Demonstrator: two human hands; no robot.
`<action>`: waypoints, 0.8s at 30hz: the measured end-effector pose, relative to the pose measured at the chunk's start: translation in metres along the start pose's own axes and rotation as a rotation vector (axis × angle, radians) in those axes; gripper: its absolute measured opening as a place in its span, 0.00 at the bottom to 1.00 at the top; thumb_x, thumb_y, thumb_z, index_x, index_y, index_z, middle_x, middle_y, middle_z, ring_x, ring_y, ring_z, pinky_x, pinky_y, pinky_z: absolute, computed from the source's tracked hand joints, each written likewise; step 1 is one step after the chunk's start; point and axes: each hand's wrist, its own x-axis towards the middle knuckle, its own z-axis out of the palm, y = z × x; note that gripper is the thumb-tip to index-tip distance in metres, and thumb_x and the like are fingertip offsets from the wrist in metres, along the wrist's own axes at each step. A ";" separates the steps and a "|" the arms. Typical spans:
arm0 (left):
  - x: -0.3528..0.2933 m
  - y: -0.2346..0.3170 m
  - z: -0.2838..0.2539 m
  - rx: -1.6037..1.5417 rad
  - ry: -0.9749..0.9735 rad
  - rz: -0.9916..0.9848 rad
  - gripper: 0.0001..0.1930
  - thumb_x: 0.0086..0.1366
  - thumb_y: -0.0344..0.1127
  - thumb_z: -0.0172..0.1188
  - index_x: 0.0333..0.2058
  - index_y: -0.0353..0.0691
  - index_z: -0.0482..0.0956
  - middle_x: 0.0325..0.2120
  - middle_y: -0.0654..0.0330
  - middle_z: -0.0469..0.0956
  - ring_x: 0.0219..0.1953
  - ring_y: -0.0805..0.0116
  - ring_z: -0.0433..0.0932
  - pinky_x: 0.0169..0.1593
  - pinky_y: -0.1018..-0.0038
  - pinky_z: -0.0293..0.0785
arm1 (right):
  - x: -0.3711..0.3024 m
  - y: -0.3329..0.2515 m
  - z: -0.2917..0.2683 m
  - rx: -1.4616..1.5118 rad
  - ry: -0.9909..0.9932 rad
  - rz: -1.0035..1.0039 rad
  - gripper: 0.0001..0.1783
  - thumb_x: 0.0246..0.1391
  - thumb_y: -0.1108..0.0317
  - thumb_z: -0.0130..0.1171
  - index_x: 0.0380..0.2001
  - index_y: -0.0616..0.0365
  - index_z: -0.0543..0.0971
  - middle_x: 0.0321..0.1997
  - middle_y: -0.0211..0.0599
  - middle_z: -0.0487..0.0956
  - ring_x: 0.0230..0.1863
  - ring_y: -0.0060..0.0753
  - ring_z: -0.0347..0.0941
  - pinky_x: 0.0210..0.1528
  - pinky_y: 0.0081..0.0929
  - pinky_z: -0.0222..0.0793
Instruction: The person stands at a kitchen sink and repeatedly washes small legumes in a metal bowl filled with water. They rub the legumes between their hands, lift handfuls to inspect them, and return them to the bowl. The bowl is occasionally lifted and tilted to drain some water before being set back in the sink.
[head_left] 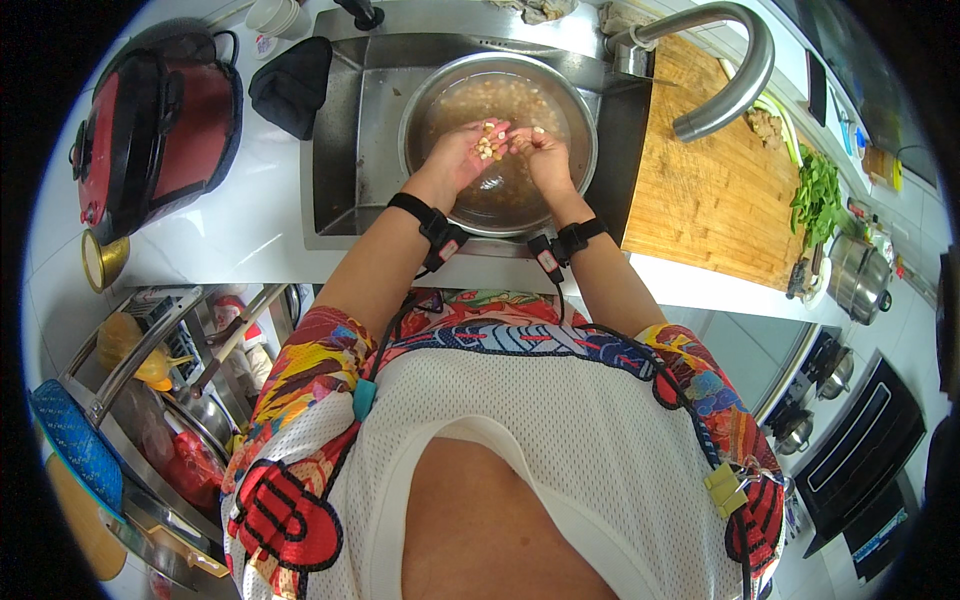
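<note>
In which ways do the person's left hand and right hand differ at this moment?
The left hand is opened palm up, whereas the right hand has curled fingers. The left hand carries several pale kernels; at the right hand's fingers one pale piece shows. Both are bare, over the round metal basin, with black wrist straps.

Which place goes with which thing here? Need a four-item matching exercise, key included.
Things
1. pale beans
2. metal basin
3. black cloth
4. leafy greens

Places
A. on the counter, left of the sink
B. by the wooden board's right edge
C. on the left hand's palm
D. inside the sink

Pairs: 1-C, 2-D, 3-A, 4-B
</note>
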 end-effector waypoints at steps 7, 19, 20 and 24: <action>0.000 -0.002 0.002 0.005 0.040 0.047 0.14 0.67 0.31 0.38 0.46 0.32 0.67 0.48 0.49 0.71 0.47 0.58 0.72 0.51 0.66 0.70 | -0.015 -0.002 0.008 -0.311 -0.057 -0.029 0.07 0.52 0.68 0.57 0.32 0.60 0.76 0.21 0.28 0.75 0.21 0.18 0.67 0.25 0.18 0.64; -0.001 -0.006 0.006 0.017 0.157 -0.017 0.15 0.68 0.35 0.38 0.45 0.29 0.66 0.47 0.45 0.71 0.45 0.56 0.73 0.49 0.66 0.71 | -0.018 0.004 0.008 -0.052 -0.075 0.128 0.06 0.54 0.69 0.54 0.30 0.61 0.75 0.21 0.31 0.75 0.18 0.21 0.68 0.22 0.17 0.65; -0.001 -0.007 0.005 0.036 0.135 0.000 0.15 0.67 0.34 0.40 0.45 0.29 0.66 0.46 0.45 0.71 0.45 0.57 0.73 0.49 0.67 0.71 | -0.018 0.002 0.007 -0.036 -0.067 0.139 0.06 0.55 0.69 0.52 0.29 0.61 0.75 0.21 0.30 0.75 0.17 0.20 0.67 0.21 0.16 0.64; -0.002 -0.012 0.000 0.056 0.056 0.030 0.13 0.63 0.29 0.47 0.45 0.29 0.66 0.45 0.47 0.71 0.46 0.59 0.73 0.51 0.69 0.71 | -0.015 -0.007 0.002 0.022 -0.022 0.226 0.07 0.56 0.68 0.51 0.29 0.59 0.76 0.20 0.30 0.74 0.15 0.19 0.66 0.19 0.16 0.63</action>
